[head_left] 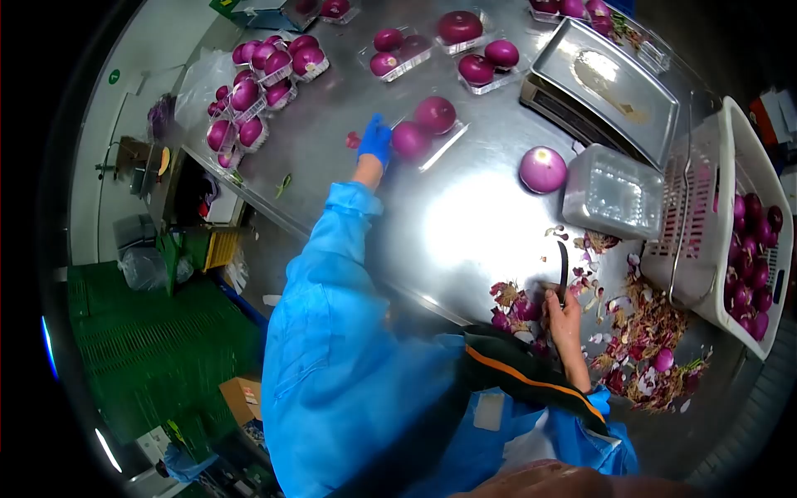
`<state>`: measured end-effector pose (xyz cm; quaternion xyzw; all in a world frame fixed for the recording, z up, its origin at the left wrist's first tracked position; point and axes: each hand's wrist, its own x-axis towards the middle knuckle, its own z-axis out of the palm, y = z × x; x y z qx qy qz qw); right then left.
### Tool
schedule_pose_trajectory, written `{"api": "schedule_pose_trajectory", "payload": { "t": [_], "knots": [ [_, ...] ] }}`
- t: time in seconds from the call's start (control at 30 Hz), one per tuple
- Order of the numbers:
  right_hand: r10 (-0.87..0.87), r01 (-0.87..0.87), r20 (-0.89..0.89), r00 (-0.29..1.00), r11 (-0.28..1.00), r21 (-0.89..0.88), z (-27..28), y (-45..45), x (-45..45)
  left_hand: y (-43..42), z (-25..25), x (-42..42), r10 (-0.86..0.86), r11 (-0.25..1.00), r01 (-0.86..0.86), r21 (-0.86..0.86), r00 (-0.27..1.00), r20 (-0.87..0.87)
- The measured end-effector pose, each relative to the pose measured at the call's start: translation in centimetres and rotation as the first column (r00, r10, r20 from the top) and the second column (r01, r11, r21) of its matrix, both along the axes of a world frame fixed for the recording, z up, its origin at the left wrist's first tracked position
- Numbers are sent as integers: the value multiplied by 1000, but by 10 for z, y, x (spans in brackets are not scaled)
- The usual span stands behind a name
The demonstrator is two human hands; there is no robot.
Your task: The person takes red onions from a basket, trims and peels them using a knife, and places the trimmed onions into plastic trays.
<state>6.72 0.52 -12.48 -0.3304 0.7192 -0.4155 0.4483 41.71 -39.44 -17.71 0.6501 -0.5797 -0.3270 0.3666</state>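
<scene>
My left hand (375, 141), in a blue glove, is at the left side of a clear tray (446, 148) with two purple onions, right beside the nearer onion (411, 141). Its fingers are too blurred to tell if they grip the tray. My bare right hand (564, 322) is closed round a knife (564, 266) with a dark curved blade pointing up the view, beside onion scraps (519, 307). A single peeled onion (543, 170) sits on the metal table (407, 241), next to stacked clear trays (614, 192).
A scale (606, 79) stands at the upper right. Right of it, a white basket (730, 249) holds onions. Skins and roots (647, 340) lie near the right front. Packed onion trays (266, 75) are piled at the upper left, others (398, 50) along the far side.
</scene>
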Motion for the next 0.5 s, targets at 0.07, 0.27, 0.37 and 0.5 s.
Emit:
{"api": "schedule_pose_trajectory", "payload": {
  "t": [0.07, 0.27, 0.37, 0.5],
  "knots": [
    [19, -19, -41, 999, 1000, -10, -3, -5, -1, 11, 41, -21, 18, 982, 29, -185, 969, 247],
    [53, -51, -38, 998, 998, 41, -1, -21, 3, 38, 82, -69, -130, 851, 462, -251, 648, 751],
    [55, -52, -57, 997, 997, 54, -1, -30, 8, 30, 81, -82, -99, 903, 391, -178, 592, 800],
    [104, -95, -120, 987, 993, 73, 4, -41, 14, 0, 106, -102, -236, 945, 325, 29, 619, 749]
  ]
}}
